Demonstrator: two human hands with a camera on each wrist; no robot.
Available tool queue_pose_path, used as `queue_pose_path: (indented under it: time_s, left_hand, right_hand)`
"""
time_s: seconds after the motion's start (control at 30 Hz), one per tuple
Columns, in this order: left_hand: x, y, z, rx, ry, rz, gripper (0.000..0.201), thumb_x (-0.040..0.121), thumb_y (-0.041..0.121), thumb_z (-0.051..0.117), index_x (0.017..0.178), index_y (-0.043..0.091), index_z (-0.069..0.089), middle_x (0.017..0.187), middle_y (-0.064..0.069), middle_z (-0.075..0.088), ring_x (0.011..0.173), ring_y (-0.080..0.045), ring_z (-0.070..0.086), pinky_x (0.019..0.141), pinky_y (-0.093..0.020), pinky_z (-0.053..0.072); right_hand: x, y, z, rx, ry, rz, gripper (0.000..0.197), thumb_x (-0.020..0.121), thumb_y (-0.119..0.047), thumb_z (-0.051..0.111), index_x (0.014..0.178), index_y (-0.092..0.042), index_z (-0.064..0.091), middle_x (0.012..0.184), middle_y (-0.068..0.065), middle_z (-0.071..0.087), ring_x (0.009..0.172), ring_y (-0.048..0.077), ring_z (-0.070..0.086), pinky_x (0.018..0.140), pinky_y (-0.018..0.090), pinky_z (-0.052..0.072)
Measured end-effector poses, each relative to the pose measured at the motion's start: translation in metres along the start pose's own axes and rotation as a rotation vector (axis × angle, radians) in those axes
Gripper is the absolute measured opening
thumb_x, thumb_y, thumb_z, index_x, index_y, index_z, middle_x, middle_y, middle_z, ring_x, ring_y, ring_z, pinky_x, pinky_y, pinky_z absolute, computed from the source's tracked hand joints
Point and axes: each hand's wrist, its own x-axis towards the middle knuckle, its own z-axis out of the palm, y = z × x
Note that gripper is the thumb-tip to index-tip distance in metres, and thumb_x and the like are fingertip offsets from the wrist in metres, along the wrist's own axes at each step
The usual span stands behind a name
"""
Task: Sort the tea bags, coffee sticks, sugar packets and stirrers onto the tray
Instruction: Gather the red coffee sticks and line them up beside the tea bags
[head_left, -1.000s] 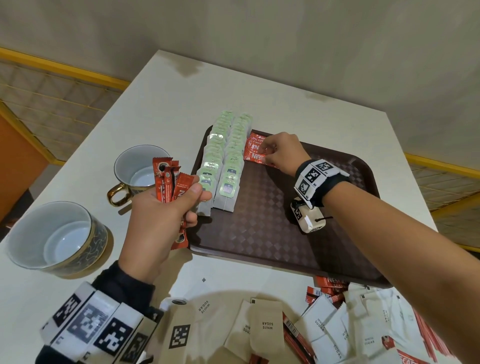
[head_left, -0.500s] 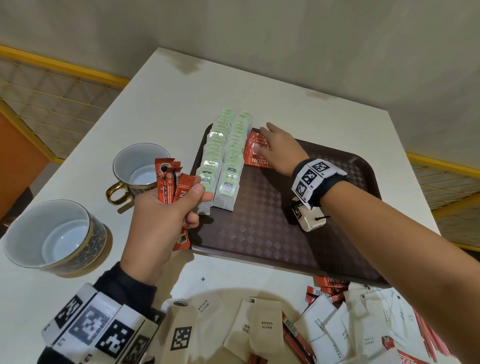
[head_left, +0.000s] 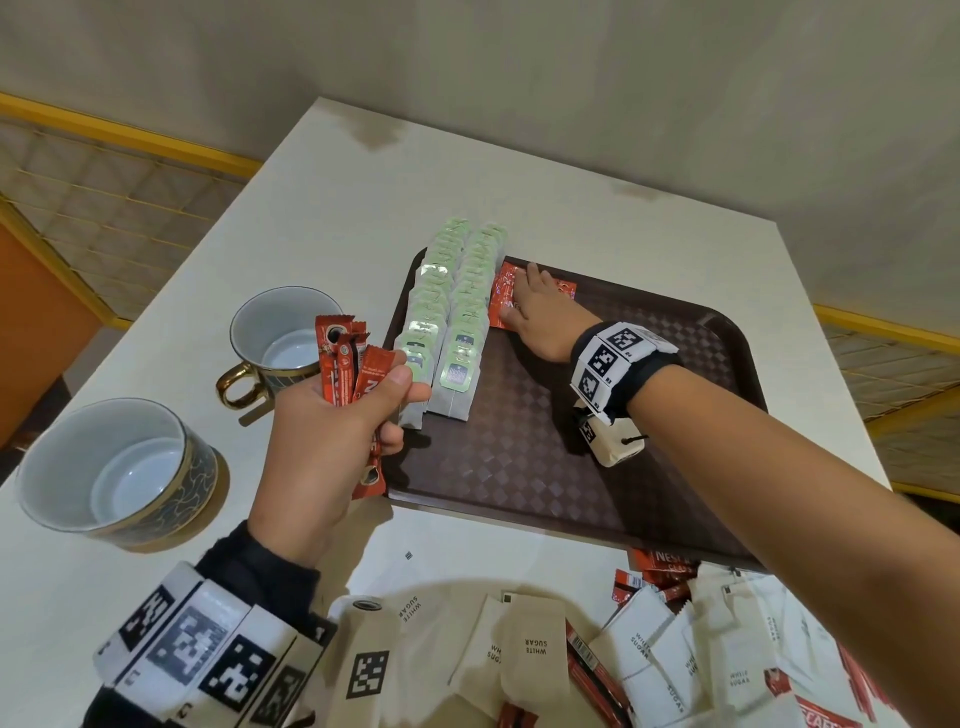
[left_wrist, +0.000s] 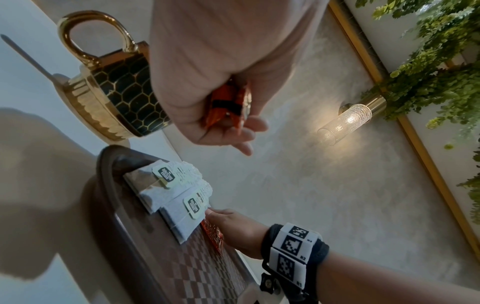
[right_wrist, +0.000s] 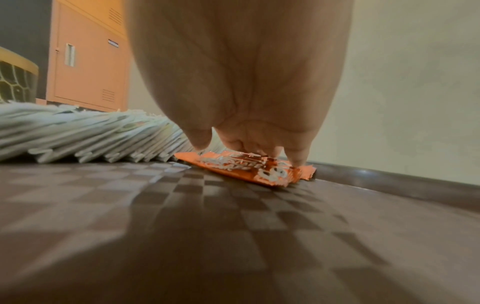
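Tea bags (head_left: 451, 317) on tray (head_left: 675, 415); cups (head_left: 283, 338) left; sugar packets (head_left: 535, 649) before.

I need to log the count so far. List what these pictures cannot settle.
- Coffee sticks on the tray: head view, right hand covers them; number unclear.
- Sticks in the left hand: fingers hide their lower ends in both views.
- Sugar packets: pile cut off by the bottom edge.
- Stirrers: none identifiable in any view.

A white table (head_left: 322, 197) filled the frame's middle. On it lay a brown tray (head_left: 597, 467) at centre, two cups (head_left: 283, 332) (head_left: 111, 467) at left, and scattered sugar packets (head_left: 535, 654) along the bottom edge.
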Motion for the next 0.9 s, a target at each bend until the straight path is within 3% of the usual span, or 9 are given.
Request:
queue_pose_path:
  time_s: [0.17,0.27,0.33,0.4,0.5,0.57,0.63,0.77,0.9]
  left_hand:
    - [0.003,0.010,0.005,-0.130,-0.073,-0.148,0.025,0.085,0.027,0.069,0.102,0.009,0.070,0.074,0.001,0.071,0.047,-0.002,0.053,0.052,-0.017,0.050]
    - [0.011,0.025,0.008,-0.333,-0.261,-0.378,0.022,0.083,0.026,0.067,0.097,0.009,0.064,0.076,0.000,0.061,0.059,-0.008,0.055,0.064,-0.023,0.049]
    - [0.013,0.035,0.012,-0.450,-0.351,-0.479,0.012,0.089,0.012,0.056,0.099,0.006,0.059,0.085,-0.005,0.059,0.071,-0.013,0.055,0.068,-0.024,0.048]
    - [0.011,0.040,0.017,-0.459,-0.397,-0.492,0.021,0.094,0.000,0.042,0.106,-0.001,0.058,0.089,-0.009,0.061,0.077,-0.016,0.059,0.070,-0.024,0.052]
    - [0.002,0.043,0.024,-0.452,-0.525,-0.447,0.034,0.095,-0.006,0.034,0.124,-0.001,0.052,0.091,-0.009,0.067,0.076,-0.016,0.065,0.067,-0.023,0.057]
    - [-0.004,0.042,0.024,-0.449,-0.619,-0.435,0.037,0.093,-0.006,0.039,0.127,-0.001,0.050,0.090,-0.010,0.067,0.075,-0.016,0.065,0.065,-0.023,0.058]
    - [-0.008,0.041,0.022,-0.436,-0.679,-0.424,0.044,0.086,-0.005,0.049,0.130,0.003,0.048,0.092,-0.011,0.065,0.075,-0.016,0.064,0.064,-0.025,0.057]
    - [-0.025,0.043,0.028,-0.296,-0.743,-0.393,0.038,0.085,0.011,0.058,0.123,0.008,0.054,0.087,-0.007,0.061,0.070,-0.012,0.057,0.060,-0.021,0.051]
    - [-0.032,0.045,0.031,-0.175,-0.857,-0.360,0.041,0.086,-0.003,0.059,0.126,0.003,0.051,0.087,-0.007,0.059,0.067,-0.011,0.055,0.056,-0.018,0.048]
  right_hand:
    - [-0.025,-0.008,-0.025,0.182,0.149,0.023,0.059,0.107,-0.030,0.025,0.153,0.001,0.005,0.162,0.019,0.000,0.150,0.029,0.002,0.120,0.036,0.008]
    - [-0.063,-0.025,-0.048,0.427,0.310,0.017,0.052,0.107,-0.031,0.027,0.149,0.000,0.027,0.156,0.018,0.027,0.144,0.030,0.026,0.113,0.032,0.021]
    - [-0.091,-0.037,-0.052,0.691,0.404,-0.042,0.040,0.106,-0.030,0.034,0.122,-0.003,0.057,0.125,0.019,0.059,0.117,0.031,0.054,0.099,0.039,0.037]
    - [-0.116,-0.048,-0.052,0.900,0.421,-0.087,0.032,0.102,-0.031,0.045,0.097,-0.010,0.069,0.099,0.010,0.070,0.095,0.028,0.064,0.087,0.042,0.048]
    - [-0.147,-0.062,-0.045,1.032,0.292,-0.122,0.028,0.097,-0.027,0.058,0.104,-0.003,0.070,0.101,0.017,0.069,0.085,0.020,0.063,0.076,0.032,0.052]
    - [-0.161,-0.065,-0.041,1.072,0.239,-0.148,0.026,0.093,-0.025,0.062,0.103,-0.003,0.069,0.090,0.011,0.069,0.079,0.012,0.061,0.070,0.027,0.049]
    - [-0.170,-0.064,-0.036,1.105,0.259,-0.168,0.021,0.089,-0.021,0.068,0.099,-0.003,0.068,0.085,0.003,0.067,0.076,0.010,0.059,0.065,0.024,0.047]
    - [-0.184,-0.061,-0.027,1.196,0.412,-0.223,0.024,0.082,-0.008,0.074,0.088,0.011,0.060,0.076,0.008,0.063,0.062,0.007,0.055,0.051,0.016,0.041]
    - [-0.201,-0.059,-0.033,1.279,0.406,-0.313,0.011,0.083,0.006,0.068,0.082,0.006,0.057,0.056,-0.004,0.060,0.046,-0.001,0.056,0.044,0.009,0.041]
